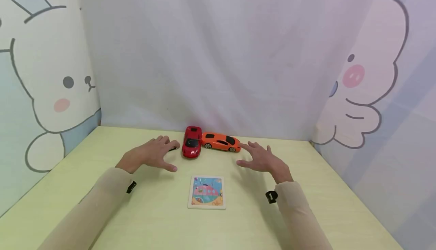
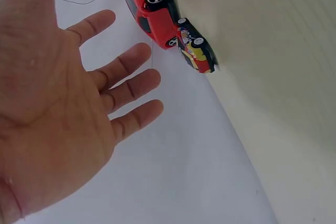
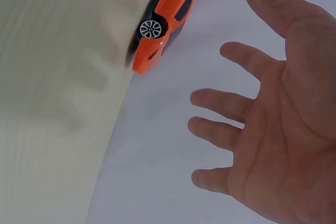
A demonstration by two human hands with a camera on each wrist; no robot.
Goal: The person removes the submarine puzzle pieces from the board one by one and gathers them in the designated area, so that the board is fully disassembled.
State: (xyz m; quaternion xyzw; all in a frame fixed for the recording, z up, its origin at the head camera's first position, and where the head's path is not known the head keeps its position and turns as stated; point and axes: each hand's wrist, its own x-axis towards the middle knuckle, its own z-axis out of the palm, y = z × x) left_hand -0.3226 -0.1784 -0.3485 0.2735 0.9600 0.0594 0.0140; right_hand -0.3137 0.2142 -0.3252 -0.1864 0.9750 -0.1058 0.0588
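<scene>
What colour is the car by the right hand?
Orange, with dark windows. The orange car shows best in the head view, just beyond the right hand.

Head view looks down and forward over the tabletop. Wrist views sit close under each palm, facing far; each shares a toy car with the head view.

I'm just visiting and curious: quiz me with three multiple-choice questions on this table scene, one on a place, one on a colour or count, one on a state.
1. Where does the puzzle board lie?
A. Behind the cars
B. Nearer the person than the cars
C. Under the left hand

2. What colour is the car nearest the right hand?
A. Orange
B. Blue
C. Green

3. How is the left hand?
A. Gripping a car
B. Fist closed
C. Fingers spread, holding nothing

Answers: B, the board sits in front of both cars; A, the orange car is beside that hand; C, the left wrist view shows an open palm apart from the red car.
</scene>
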